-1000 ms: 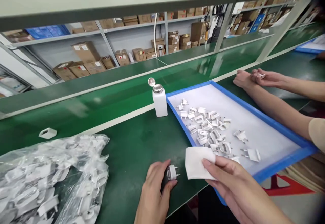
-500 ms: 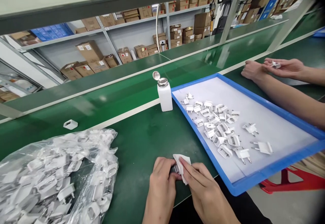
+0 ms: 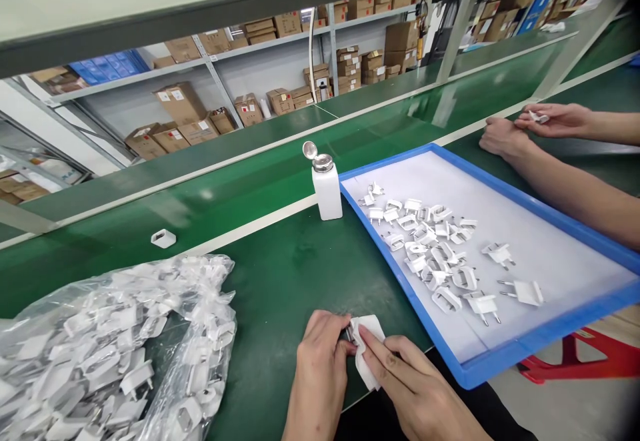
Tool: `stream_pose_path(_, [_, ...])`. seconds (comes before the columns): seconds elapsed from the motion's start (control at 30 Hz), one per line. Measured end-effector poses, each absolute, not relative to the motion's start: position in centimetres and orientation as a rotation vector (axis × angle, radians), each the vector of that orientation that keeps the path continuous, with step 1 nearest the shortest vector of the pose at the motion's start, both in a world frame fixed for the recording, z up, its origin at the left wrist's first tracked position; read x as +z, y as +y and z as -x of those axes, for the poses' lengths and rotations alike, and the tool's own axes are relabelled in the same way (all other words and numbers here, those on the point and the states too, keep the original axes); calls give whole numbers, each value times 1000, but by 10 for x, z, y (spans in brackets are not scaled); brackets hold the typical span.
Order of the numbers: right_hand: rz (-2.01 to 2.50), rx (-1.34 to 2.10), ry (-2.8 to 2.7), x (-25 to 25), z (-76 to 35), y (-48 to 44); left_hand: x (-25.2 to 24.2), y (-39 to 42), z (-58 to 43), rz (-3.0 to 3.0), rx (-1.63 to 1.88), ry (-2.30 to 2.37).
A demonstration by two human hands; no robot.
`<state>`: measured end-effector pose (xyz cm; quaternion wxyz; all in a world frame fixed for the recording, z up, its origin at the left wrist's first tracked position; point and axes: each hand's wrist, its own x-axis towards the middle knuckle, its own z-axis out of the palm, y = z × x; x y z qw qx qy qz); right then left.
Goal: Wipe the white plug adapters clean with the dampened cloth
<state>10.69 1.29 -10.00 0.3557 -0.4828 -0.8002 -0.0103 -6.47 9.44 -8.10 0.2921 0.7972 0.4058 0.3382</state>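
Observation:
My left hand (image 3: 320, 367) pinches a small piece with metal prongs showing, mostly hidden by fingers and cloth; it looks like a plug piece. My right hand (image 3: 417, 381) holds a folded white cloth (image 3: 369, 354) against that piece. Both hands are close together at the front edge of the green bench (image 3: 280, 281). To their left, a clear plastic bag (image 3: 229, 297) holds several white plug pieces (image 3: 137, 377). On the right, a blue-rimmed tray (image 3: 457, 367) has several white plug pieces (image 3: 525, 292) lying on its white bottom.
A white bottle (image 3: 327, 191) with its metal lid raised stands behind the tray's left edge. One white piece (image 3: 163, 238) lies behind the bag. Another person's hands (image 3: 555, 121) hold a small white piece at the right. Shelves with cardboard boxes (image 3: 180, 103) stand beyond.
The cloth has shifted slightly right and down and shows more of its surface. The other person's hands have moved a little. The view has shifted slightly; the piece behind the bag appears farther right.

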Motion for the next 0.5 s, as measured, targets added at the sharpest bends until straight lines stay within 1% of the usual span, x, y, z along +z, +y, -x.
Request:
stream_pose_path(0.17, [1321, 233, -1951, -90, -103, 30, -71, 93, 58, -2095, 873, 1135])
stream_pose_path(0.3, [1362, 443, -1902, -83, -101, 45, -73, 92, 58, -2045, 853, 1153])
stream_pose_path(0.37, [1344, 418, -1909, -84, -101, 44, -76, 91, 60, -2047, 851, 1164])
stream_pose_path(0.5, [1333, 147, -1986, -93, -102, 27, -81, 90, 61, -2077, 845, 1184])
